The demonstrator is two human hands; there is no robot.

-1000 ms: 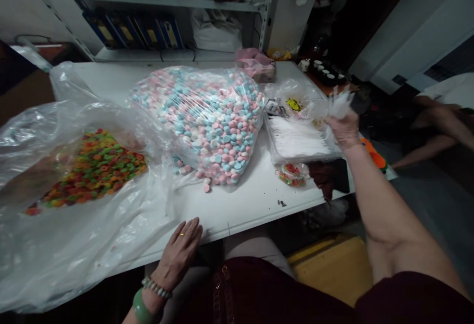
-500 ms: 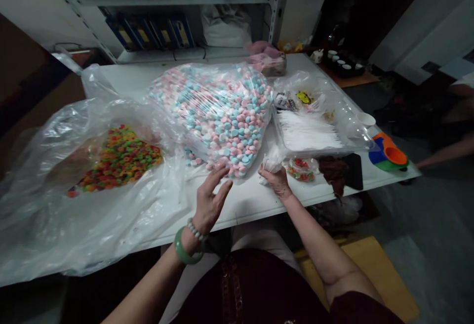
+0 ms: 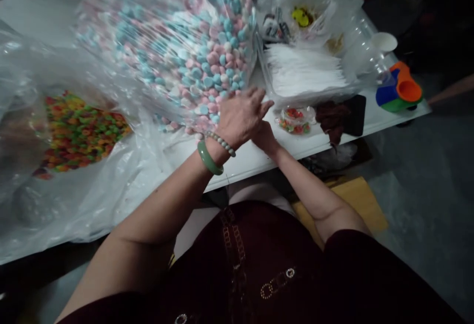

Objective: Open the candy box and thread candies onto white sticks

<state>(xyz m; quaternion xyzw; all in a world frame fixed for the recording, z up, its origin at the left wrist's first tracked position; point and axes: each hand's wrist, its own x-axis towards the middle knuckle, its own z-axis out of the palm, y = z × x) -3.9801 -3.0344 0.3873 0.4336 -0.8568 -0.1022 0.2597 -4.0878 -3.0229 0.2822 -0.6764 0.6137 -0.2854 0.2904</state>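
My left hand (image 3: 242,114) crosses over my right, its fingers loosely spread and a little blurred, with no object seen in them. Close beneath it, my right hand (image 3: 264,139) is closed; the white crumpled bundle it gripped a moment ago is hidden now. A bead bracelet and a green bangle circle my left wrist. Just beyond my left hand lies a large clear bag of pink, blue and white candies (image 3: 211,74). To the right of my hands is a small clear pack of colourful candies (image 3: 295,120). Behind that pack sits a clear tray (image 3: 307,99) of thin white pieces.
On the left, an open plastic sheet or bag (image 3: 148,151) holds colourful ring-shaped candies (image 3: 83,129). A brown cloth (image 3: 333,116) lies against a dark flat object (image 3: 356,115). Near the right corner stand an orange, blue and green holder (image 3: 400,89) and a white cup (image 3: 385,42).
My left hand has moved right, from beside the big candy bag to over my right hand. The view has tilted down and come closer. The white bundle has gone out of sight.
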